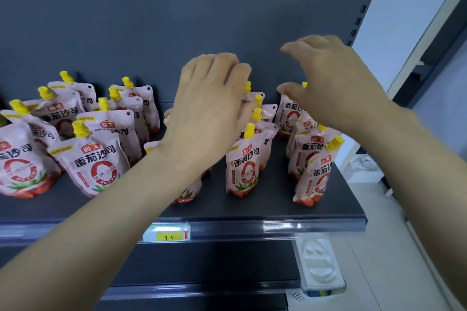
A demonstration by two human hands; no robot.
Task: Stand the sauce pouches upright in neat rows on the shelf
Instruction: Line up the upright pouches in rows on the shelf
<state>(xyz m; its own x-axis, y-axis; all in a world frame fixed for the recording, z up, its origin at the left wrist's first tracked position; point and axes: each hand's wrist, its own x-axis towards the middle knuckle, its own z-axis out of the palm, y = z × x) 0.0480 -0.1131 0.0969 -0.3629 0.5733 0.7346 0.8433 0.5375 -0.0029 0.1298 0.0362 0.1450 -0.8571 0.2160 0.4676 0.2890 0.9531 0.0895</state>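
Several pink sauce pouches with yellow caps stand upright in rows on the dark shelf (pixel 265 209). One front pouch (pixel 92 161) stands at the left, another front pouch (pixel 243 164) at centre right, and a tilted pouch (pixel 317 174) at the far right. My left hand (pixel 209 113) hovers over the middle row, fingers curled downward, covering the pouches beneath it; I cannot tell if it grips one. My right hand (pixel 333 83) is above the right rows with fingers spread, thumb close to the back right pouch (pixel 288 113).
The shelf's grey back panel (pixel 151 33) rises behind the pouches. A yellow price label (pixel 168 235) sits on the front rail. Lower shelves lie below. A white plastic object (pixel 319 265) rests low at the right, next to a wall and pale floor.
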